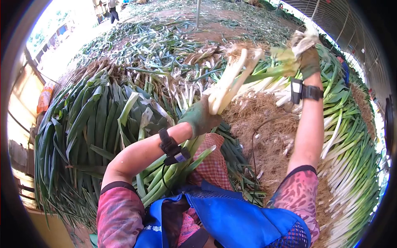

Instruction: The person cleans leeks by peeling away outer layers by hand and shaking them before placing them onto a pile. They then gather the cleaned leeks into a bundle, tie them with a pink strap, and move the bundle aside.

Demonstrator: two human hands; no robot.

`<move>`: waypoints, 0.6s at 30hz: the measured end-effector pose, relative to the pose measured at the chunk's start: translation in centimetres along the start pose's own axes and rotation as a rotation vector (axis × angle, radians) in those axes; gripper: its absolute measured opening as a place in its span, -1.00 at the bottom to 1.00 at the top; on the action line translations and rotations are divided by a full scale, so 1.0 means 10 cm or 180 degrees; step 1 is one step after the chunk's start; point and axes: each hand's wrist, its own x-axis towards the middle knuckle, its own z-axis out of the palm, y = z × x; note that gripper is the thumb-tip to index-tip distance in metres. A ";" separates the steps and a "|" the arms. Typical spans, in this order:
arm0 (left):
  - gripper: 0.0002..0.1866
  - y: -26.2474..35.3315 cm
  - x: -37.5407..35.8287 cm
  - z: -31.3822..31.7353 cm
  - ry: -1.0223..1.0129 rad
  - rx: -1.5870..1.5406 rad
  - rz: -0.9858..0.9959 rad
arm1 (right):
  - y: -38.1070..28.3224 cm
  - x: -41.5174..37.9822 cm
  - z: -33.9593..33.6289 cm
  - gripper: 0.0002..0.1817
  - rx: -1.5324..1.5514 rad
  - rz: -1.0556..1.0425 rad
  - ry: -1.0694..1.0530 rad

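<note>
My left hand [201,115], in a green glove, is closed around a few thick green onions [230,80]. Their white stalks and brown roots point up and away, while the green leaves trail back past my left forearm toward my lap. Raised at the upper right, my gloved right hand [310,63] is closed on pale, loose outer leaves [304,42]. A blurred yellow-green strip of leaf stretches from it toward the stalks. Both wrists carry black strapped devices.
A tall heap of untrimmed green onions [89,111] stands to my left. White-stalked onions [349,182] lie in a long row on the right, beside a mound of roots [264,128]. Leaf scraps [157,41] cover the ground ahead, where a thin pole [198,14] stands. A person [112,10] is far off.
</note>
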 end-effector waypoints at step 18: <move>-0.43 0.05 -0.02 0.09 0.0191 0.0218 -0.0159 | -1.68 -0.02 -0.55 -0.77 0.1645 0.2240 -0.0475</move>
